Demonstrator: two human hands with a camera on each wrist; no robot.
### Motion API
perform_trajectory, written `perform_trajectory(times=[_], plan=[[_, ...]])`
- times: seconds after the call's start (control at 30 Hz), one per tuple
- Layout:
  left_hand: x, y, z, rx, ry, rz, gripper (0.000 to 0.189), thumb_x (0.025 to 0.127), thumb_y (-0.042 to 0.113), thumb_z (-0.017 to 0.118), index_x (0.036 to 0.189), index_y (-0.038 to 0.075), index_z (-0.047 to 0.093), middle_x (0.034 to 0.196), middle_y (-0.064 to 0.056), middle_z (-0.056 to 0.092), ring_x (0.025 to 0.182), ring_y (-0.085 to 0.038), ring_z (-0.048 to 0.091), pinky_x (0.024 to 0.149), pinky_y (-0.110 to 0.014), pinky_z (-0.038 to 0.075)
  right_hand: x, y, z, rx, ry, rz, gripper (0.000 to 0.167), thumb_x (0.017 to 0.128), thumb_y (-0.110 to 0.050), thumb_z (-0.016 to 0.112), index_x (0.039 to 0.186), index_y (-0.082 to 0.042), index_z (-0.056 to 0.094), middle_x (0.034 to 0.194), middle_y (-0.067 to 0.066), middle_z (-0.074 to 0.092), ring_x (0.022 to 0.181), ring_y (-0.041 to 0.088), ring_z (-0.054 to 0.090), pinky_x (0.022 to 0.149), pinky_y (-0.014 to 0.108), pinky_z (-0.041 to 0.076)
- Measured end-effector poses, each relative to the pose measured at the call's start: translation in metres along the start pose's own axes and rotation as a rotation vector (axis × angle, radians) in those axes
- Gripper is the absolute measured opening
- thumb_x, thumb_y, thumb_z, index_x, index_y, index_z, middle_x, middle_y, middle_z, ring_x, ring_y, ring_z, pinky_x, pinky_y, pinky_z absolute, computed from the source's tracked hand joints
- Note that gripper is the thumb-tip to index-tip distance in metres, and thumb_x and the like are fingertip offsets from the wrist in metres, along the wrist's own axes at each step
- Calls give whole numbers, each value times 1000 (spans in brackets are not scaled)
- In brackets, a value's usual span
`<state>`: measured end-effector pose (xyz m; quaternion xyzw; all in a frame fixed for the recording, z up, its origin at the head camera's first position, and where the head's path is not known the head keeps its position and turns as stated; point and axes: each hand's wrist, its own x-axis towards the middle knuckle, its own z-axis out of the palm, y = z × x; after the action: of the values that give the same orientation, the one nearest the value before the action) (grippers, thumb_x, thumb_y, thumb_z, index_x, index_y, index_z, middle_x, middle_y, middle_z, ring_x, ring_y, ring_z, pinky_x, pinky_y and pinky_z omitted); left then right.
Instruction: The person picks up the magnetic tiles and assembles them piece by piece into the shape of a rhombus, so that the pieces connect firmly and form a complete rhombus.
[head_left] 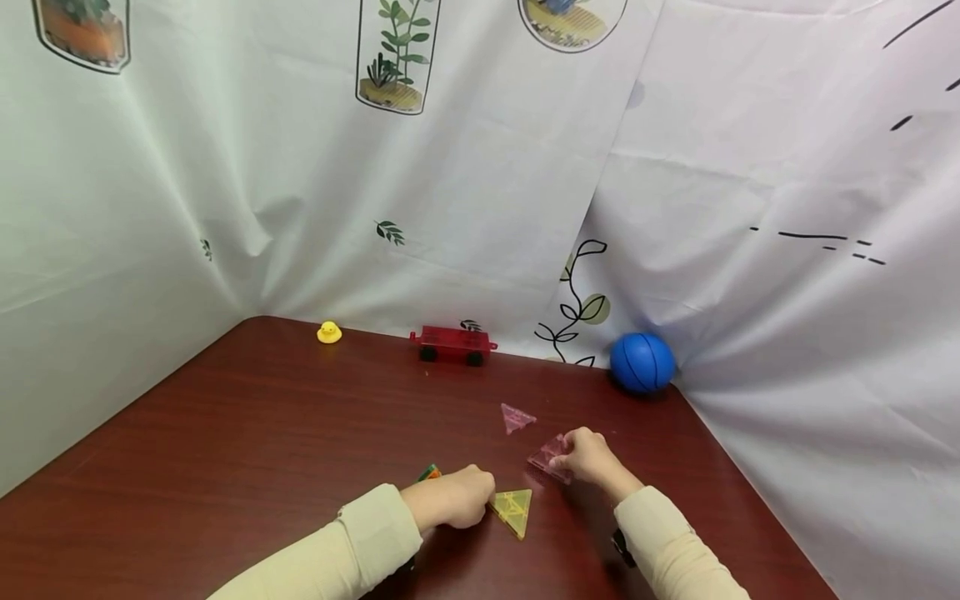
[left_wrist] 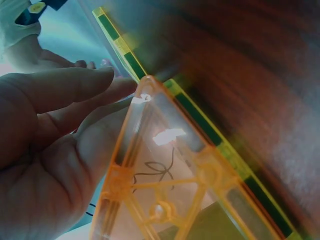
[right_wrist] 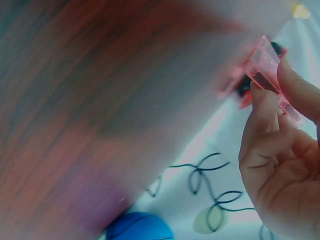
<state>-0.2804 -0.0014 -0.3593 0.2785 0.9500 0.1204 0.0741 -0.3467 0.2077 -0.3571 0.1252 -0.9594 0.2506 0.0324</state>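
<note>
My right hand (head_left: 591, 456) pinches a translucent pink triangular magnetic tile (right_wrist: 265, 62) between thumb and fingers; in the head view the tile (head_left: 549, 458) is just above or on the table. A smaller pink triangle (head_left: 517, 418) lies beyond it. My left hand (head_left: 459, 497) is at the corner of a yellow triangular tile (head_left: 513, 510) and seems to pinch it; the fingertips are partly hidden in the left wrist view. An orange triangular tile (left_wrist: 160, 185) stands close to that wrist, beside a yellow-green edge (left_wrist: 210, 135). In the head view, orange and green tile edges (head_left: 430, 473) show behind the left wrist.
A red wheeled toy car base (head_left: 453, 342) stands at the back edge of the brown table (head_left: 300, 433). A yellow rubber duck (head_left: 328, 332) sits to its left, and a blue ball (head_left: 642, 362) lies in the back right corner. White printed cloth (head_left: 480, 183) surrounds the table.
</note>
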Motion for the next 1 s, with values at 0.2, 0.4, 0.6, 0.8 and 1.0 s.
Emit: perform_trajectory(times=[0.2, 0.4, 0.6, 0.8, 1.0], plan=[[-1, 1, 0, -4, 2, 3, 23, 79, -4, 53, 77, 13, 69, 73, 6, 60, 65, -2, 47, 54, -19, 38, -15, -12, -13, 77, -92, -226, 12, 67, -10, 73, 66, -9, 61, 60, -4, 57, 53, 10, 48, 46, 24, 40], [-1, 0, -1, -19, -4, -1, 24, 79, -5, 52, 76, 12, 68, 70, 5, 59, 60, -3, 45, 52, -20, 38, -23, -11, -18, 71, -187, -363, 11, 66, -10, 73, 65, -15, 64, 67, -9, 63, 62, 6, 53, 52, 23, 42], [-1, 1, 1, -19, 0, 3, 24, 80, -5, 52, 74, 12, 68, 69, 5, 59, 60, -3, 46, 52, -20, 38, -25, -2, -13, 101, -240, -544, 12, 63, -10, 75, 66, -15, 64, 66, -14, 60, 63, 2, 53, 53, 20, 43], [-1, 2, 1, -20, -3, -9, 24, 79, -6, 52, 74, 12, 67, 69, 5, 59, 60, -3, 46, 52, -20, 38, -23, 0, -4, 74, -230, -664, 15, 59, -9, 76, 67, -15, 65, 68, -15, 57, 65, -1, 52, 55, 17, 42], [-2, 3, 1, -16, 4, -2, 24, 79, -5, 52, 71, 12, 66, 66, 5, 57, 59, -4, 45, 52, -20, 38, -21, -4, 4, 78, -257, -707, 15, 58, -6, 76, 66, -13, 65, 68, -14, 57, 64, -2, 51, 56, 15, 42]])
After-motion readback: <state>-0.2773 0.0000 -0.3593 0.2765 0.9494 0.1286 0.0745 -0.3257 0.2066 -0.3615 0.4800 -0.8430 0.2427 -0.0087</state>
